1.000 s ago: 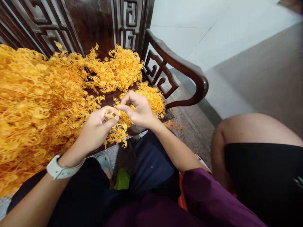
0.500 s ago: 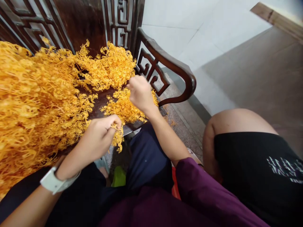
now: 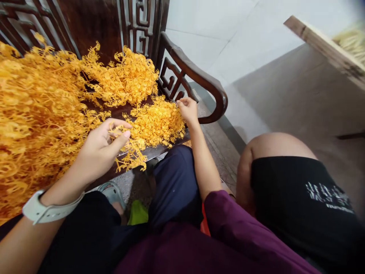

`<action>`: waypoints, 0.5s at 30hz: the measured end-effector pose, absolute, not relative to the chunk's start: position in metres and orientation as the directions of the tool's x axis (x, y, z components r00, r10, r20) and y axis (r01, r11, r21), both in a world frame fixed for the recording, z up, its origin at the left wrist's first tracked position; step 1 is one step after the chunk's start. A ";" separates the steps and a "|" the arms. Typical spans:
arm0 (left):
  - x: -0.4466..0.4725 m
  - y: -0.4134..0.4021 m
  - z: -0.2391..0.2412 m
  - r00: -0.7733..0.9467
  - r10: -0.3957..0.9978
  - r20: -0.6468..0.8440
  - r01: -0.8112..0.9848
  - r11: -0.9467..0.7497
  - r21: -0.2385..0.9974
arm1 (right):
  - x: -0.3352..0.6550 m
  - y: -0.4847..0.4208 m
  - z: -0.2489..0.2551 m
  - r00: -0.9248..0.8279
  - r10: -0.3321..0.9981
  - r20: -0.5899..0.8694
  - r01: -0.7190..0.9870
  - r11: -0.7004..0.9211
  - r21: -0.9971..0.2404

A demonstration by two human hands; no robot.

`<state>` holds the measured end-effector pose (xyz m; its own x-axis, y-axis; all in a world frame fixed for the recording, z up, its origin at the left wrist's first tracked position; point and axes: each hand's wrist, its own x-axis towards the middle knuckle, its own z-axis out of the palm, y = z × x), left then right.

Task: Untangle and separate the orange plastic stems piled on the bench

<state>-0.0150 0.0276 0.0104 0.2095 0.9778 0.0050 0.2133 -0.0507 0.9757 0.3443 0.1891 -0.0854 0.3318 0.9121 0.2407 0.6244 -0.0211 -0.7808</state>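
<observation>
The left part of the counter (image 3: 155,151) is covered by a large heap (image 3: 37,114) of orange branched plastic sprigs, piled back to the carved backrest (image 3: 94,23); the bulk is presumably placed there so that it lies within reach of the left hand (image 3: 98,148); a pale watch (image 3: 42,211) is worn on that wrist. The left grip is clenched on one sprig (image 3: 131,154); the stem is pinched between thumb and forefinger at the heap's near edge, and the branches hang over the counter's front edge, apparently so that they are clear of the other pieces. A bare strip of dark wood is seen between the large heap and a small pile (image 3: 156,121) of finer orange pieces; the two appear to be separated on purpose. The small pile is set against the curved armrest (image 3: 199,82), by which spillage off the end is likely prevented. The right hand (image 3: 188,110) is placed at the pile's right edge, just beside the armrest, with fingers curled; whether anything is grasped in that grip cannot be told. Further right, another person's bare knee (image 3: 273,152) is seen, well apart from both hands; a wooden board (image 3: 322,49) is seen at upper right.
</observation>
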 end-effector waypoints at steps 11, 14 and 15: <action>-0.006 0.029 0.007 0.106 0.993 0.047 -0.071 -0.040 0.997 | 0.254 0.113 -0.020 -0.104 0.909 0.404 0.142 0.416 -0.898; -0.008 0.028 0.009 0.066 0.992 0.107 -0.039 -0.104 0.994 | 0.224 0.086 0.000 -0.365 0.875 0.318 -0.005 0.340 -0.940; -0.010 0.029 0.009 0.044 0.990 0.135 -0.024 -0.134 0.991 | 0.217 0.081 0.003 -0.399 0.866 0.301 -0.027 0.317 -0.948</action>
